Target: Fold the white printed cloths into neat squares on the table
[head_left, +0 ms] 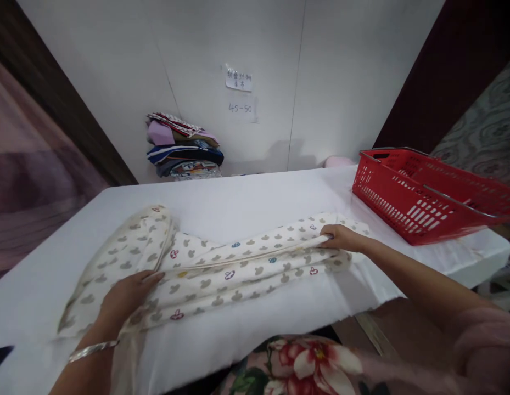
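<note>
A white printed cloth garment [238,269] with grey mushroom-like shapes and a few coloured ones lies lengthwise across the white-covered table. Its left end is a wide rounded section [127,252]; the rest stretches right as a long strip. My left hand [129,296], with a silver bangle at the wrist, is closed on the cloth where the two sections meet, its fingertips on the fold edge. Near the strip's right end, my right hand [343,238] pinches the same edge, raised slightly. Between both hands that edge runs fairly straight.
A red plastic basket [394,203] with metal handles stands on the table's right end. Folded clothes [184,145] are stacked at the back left, against the wall. Two paper notes [239,79] hang on that wall. The table's front edge [312,326] is close to my body.
</note>
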Action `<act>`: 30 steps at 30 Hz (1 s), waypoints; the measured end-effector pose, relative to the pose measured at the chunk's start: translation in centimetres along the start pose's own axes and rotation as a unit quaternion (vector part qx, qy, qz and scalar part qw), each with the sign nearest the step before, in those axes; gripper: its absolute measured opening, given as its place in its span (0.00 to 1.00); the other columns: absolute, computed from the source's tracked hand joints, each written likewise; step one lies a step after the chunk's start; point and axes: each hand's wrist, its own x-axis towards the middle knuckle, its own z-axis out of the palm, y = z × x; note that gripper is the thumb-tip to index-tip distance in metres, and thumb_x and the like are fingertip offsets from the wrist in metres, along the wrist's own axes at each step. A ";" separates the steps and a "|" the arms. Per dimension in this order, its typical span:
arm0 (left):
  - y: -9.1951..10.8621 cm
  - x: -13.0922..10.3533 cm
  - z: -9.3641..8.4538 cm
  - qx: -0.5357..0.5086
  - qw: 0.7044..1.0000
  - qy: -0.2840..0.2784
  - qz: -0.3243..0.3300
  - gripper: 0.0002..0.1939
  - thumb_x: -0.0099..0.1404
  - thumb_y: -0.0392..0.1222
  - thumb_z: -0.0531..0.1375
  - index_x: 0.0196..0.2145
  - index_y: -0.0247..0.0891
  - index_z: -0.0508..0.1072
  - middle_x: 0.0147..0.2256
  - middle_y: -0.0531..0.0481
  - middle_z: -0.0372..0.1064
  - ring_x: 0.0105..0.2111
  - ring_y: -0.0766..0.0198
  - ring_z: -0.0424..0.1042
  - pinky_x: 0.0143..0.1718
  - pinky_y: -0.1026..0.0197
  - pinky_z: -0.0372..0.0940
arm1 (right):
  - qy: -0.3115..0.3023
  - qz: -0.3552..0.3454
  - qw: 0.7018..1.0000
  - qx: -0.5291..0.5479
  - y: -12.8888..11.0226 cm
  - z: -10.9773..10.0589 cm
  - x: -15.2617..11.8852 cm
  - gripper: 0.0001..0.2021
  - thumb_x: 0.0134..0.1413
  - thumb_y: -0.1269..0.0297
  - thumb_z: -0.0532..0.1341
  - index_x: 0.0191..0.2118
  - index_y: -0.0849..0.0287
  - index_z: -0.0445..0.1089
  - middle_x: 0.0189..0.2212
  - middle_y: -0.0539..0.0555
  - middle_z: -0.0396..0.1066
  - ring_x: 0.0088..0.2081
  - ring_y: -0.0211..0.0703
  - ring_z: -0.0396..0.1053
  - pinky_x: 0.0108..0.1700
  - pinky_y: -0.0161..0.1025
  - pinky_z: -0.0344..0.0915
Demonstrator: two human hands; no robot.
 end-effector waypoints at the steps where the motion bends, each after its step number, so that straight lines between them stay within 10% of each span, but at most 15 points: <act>1: 0.6 0.1 -0.2 0.018 1.000 -0.023 -0.006 0.17 0.58 0.60 0.53 0.32 0.51 0.76 0.34 0.59 0.77 0.34 0.57 0.74 0.36 0.58 0.67 | 0.006 0.014 0.999 0.029 0.0 0.1 -0.2 0.10 0.45 0.57 0.62 0.32 0.57 0.69 0.27 0.49 0.68 0.30 0.40 0.64 0.31 0.35 0.59; 7: 11.8 -1.7 1.0 -0.067 0.981 0.072 0.169 0.17 0.61 0.45 0.53 0.44 0.39 0.73 0.47 0.44 0.72 0.50 0.53 0.68 0.53 0.52 0.60 | 0.145 -0.003 0.986 0.082 -0.7 1.8 -0.9 0.05 0.44 0.62 0.60 0.29 0.57 0.67 0.25 0.48 0.65 0.29 0.39 0.63 0.33 0.36 0.59; 12: 27.2 -5.2 4.4 -0.249 0.900 0.023 0.357 0.19 0.63 0.49 0.57 0.50 0.43 0.70 0.51 0.46 0.68 0.52 0.56 0.64 0.55 0.54 0.58 | 0.208 -0.102 0.973 0.019 -2.3 2.8 -1.7 0.04 0.45 0.71 0.56 0.28 0.56 0.66 0.29 0.50 0.66 0.33 0.41 0.64 0.37 0.37 0.60; 16: 34.9 -7.0 6.9 -0.265 0.861 -0.037 0.432 0.18 0.62 0.47 0.59 0.49 0.42 0.70 0.48 0.46 0.69 0.48 0.57 0.66 0.51 0.56 0.59 | 0.234 -0.129 0.963 -0.041 -3.0 3.7 -2.9 0.05 0.48 0.72 0.56 0.29 0.56 0.66 0.29 0.53 0.67 0.35 0.44 0.65 0.40 0.41 0.61; 24: 36.2 -8.0 11.4 -0.301 0.886 -0.109 0.335 0.09 0.62 0.37 0.54 0.36 0.40 0.74 0.36 0.50 0.72 0.38 0.61 0.69 0.42 0.61 0.61 | 0.321 -0.092 0.942 0.026 1.5 9.0 -6.8 0.16 0.56 0.60 0.59 0.51 0.53 0.66 0.48 0.58 0.69 0.51 0.50 0.65 0.52 0.52 0.61; 30: 36.1 -9.0 11.8 -0.346 0.876 -0.093 0.323 0.10 0.60 0.32 0.54 0.36 0.40 0.73 0.36 0.50 0.70 0.40 0.63 0.67 0.44 0.62 0.61 | 0.365 -0.098 0.922 0.086 1.2 10.4 -7.5 0.13 0.56 0.60 0.59 0.47 0.52 0.69 0.50 0.58 0.67 0.56 0.51 0.60 0.56 0.56 0.59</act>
